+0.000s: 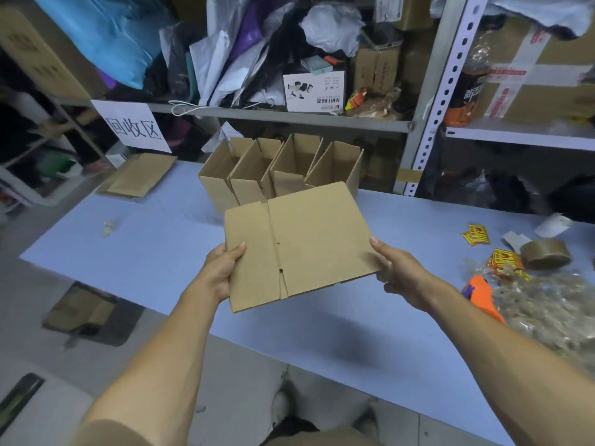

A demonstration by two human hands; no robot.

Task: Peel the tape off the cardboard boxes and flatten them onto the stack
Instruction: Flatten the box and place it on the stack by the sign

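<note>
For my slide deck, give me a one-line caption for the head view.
Both hands, left hand and right hand, hold a flattened brown cardboard box above the pale blue table.

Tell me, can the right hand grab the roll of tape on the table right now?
Probably not yet. The right hand is busy holding one edge of the flattened box, with the left hand on the other edge. The tape roll lies uncovered further right, so once the hand lets go, the way looks free.

A flattened brown box of matt corrugated cardboard (302, 243) sits above a smooth, pale blue matt tabletop (167, 252); nearby, a glossy brown roll of plastic packing tape (545, 254), crinkled clear used tape (547, 304) and grey painted perforated metal shelving (450, 78).
</note>
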